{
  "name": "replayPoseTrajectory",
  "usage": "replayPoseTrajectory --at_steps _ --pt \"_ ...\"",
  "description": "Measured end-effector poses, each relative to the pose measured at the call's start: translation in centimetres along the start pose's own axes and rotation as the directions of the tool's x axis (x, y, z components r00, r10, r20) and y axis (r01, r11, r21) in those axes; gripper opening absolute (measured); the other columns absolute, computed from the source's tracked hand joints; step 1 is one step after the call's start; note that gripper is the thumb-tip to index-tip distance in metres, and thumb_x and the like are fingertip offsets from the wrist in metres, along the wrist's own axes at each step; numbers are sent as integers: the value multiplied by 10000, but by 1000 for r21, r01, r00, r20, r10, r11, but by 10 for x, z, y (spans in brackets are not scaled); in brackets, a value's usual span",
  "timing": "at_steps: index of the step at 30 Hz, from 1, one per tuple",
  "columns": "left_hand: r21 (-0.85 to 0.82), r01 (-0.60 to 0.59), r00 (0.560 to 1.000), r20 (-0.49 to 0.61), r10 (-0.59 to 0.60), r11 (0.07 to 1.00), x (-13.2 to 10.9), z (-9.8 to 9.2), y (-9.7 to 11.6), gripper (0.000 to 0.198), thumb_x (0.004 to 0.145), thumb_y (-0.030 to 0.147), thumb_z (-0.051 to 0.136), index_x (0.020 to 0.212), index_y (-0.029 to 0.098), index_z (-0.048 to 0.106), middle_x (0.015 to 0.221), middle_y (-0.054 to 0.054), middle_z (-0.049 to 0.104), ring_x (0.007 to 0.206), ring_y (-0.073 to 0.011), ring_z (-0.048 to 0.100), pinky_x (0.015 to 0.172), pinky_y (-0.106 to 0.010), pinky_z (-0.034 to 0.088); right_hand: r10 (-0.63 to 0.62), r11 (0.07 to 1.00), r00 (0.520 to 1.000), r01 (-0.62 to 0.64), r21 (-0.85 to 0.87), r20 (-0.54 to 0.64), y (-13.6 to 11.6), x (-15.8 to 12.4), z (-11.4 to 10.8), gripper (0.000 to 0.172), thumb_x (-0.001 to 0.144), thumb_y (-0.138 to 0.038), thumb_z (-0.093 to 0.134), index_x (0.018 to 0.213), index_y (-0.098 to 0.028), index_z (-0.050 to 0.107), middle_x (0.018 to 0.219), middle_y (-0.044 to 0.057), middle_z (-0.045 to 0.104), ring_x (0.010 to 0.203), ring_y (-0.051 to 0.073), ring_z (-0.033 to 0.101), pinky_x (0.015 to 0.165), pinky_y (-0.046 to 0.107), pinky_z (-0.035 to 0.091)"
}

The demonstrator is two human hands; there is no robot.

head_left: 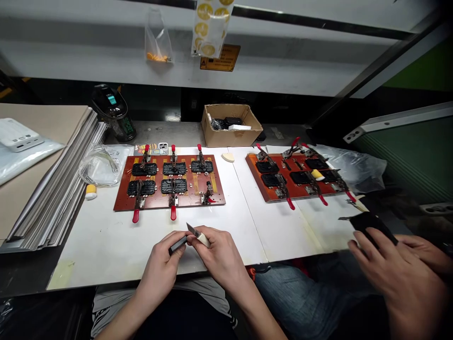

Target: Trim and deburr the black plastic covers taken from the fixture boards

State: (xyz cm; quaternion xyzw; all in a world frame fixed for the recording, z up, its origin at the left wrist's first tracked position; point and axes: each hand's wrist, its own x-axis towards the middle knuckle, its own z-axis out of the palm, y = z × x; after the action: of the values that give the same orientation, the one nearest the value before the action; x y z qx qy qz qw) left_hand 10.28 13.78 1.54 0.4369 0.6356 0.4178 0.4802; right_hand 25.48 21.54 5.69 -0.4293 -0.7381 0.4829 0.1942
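- The left hand (160, 266) is closed around a narrow black strip (177, 245), which is gripped between thumb and curled fingers and held near the middle of the surface's front edge.
- The right hand (221, 252) is closed around a short knife (199, 235) with a cream handle, and its bare blade is pointed toward the black strip, just beside or touching its end; which of the two cannot be told.
- Both hands are held close together above the front edge of the white surface (106, 252).
- At the right edge of the view, two hands of another person (391, 274) are seen, with a flat black piece (371, 225) held over the surface's front right corner.
- Two red-brown fixture boards (122, 200) are laid side by side beyond the hands, each fitted with black holders (173, 186) and red-handled toggle clamps (135, 216).
- A yellow sponge (317, 174) is lying on the right-hand board, and a pale wedge (228, 157) is placed between the boards.
- A cardboard box (231, 125) holding dark items is set beyond the back edge.
- A stack of pale sheets (60, 189) is piled along the left edge, with a crumpled clear bag (99, 166) beside it.
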Motion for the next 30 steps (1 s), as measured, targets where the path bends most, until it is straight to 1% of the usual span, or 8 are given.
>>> replayPoseTrajectory --at_steps 4,8,12,14,18,22,26,30 --pt "-83 58 998 32 -56 995 1 -4 4 322 937 390 595 1195 237 711 1280 -103 702 1228 -287 608 1131 -464 408 65 996 996 -61 71 -57 8 -2 1 191 980 -271 547 892 -234 713 827 -12 720 728 162 626 685 258 433" --pt "-530 194 976 22 -215 826 4 -11 14 385 908 444 659 1229 233 657 1320 -106 684 1339 -287 547 1202 -480 341 206 945 900 -80 318 -384 24 -8 26 275 981 -459 571 1104 -217 614 991 29 677 901 179 622 829 274 472" --pt "-795 169 962 4 -273 583 10 -12 18 354 899 353 684 1228 244 609 1341 -84 665 1374 -256 519 1166 -419 400 235 789 953 -71 611 -192 33 -7 50 505 908 -515 665 1281 -194 554 1089 78 678 1021 221 639 892 321 512" --pt "-774 141 967 -26 -253 618 12 -11 15 345 872 314 720 1190 248 603 1335 -65 663 1332 -241 553 1123 -376 437 265 742 955 -111 661 -137 33 -3 48 438 891 -521 685 1143 -168 630 956 63 697 895 210 660 822 313 528" --pt "-471 166 986 75 -148 867 8 -10 9 451 798 288 797 1196 236 592 1165 -48 723 1033 -194 685 904 -281 521 237 865 938 -85 495 -253 26 2 25 302 905 -463 684 1005 -177 689 867 30 705 796 177 650 751 274 518" --pt "-185 226 922 358 -149 956 2 -10 12 282 866 373 704 1073 184 674 960 -57 759 844 -221 703 792 -333 545 156 912 987 -154 379 27 18 -4 9 188 926 -404 639 955 -224 685 838 -21 672 529 119 582 473 231 439" --pt "-143 191 954 259 -149 971 6 -6 9 310 886 443 662 1044 182 720 1071 -96 766 1035 -277 693 933 -401 530 56 969 988 -20 247 -142 23 -9 3 266 963 -422 593 1156 -240 606 1046 21 657 789 153 608 665 248 476" --pt "-120 70 991 120 -56 990 15 2 6 308 897 401 630 1110 208 741 1211 -117 743 1188 -289 653 1119 -468 430 114 963 979 -67 260 -169 29 -19 8 355 1062 -505 350 1019 -219 557 796 -16 546 703 141 492 638 250 384"
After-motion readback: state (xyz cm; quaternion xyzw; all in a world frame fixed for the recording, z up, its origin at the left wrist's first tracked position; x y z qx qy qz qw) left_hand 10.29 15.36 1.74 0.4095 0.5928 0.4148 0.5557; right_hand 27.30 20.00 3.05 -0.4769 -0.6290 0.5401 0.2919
